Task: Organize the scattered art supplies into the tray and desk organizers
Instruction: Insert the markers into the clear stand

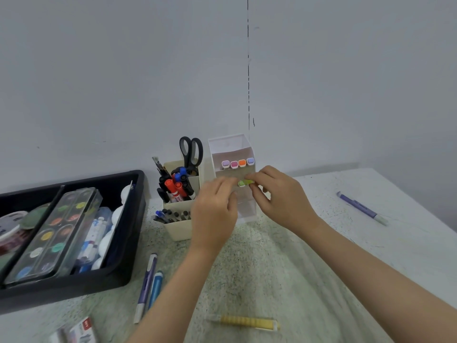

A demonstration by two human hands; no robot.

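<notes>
Green marker (243, 183) pinched in right hand (277, 196) grip; left hand (215, 206) grip unclear against pink organizer (230, 149). Slide level into middle slot, steadying organizer.

Facing a plain wall (123, 70), pale grey-blue, matte. One thin dark dashed line (248, 70) runs straight down it toward the table (crack or pen mark, I can't tell). My table (259, 268) stands against the wall: whitish top with fine dark speckles, greenish cast nearest me, corner visible at far right. Light is soft and even, with a faint shadow band along the wall's base.
</notes>
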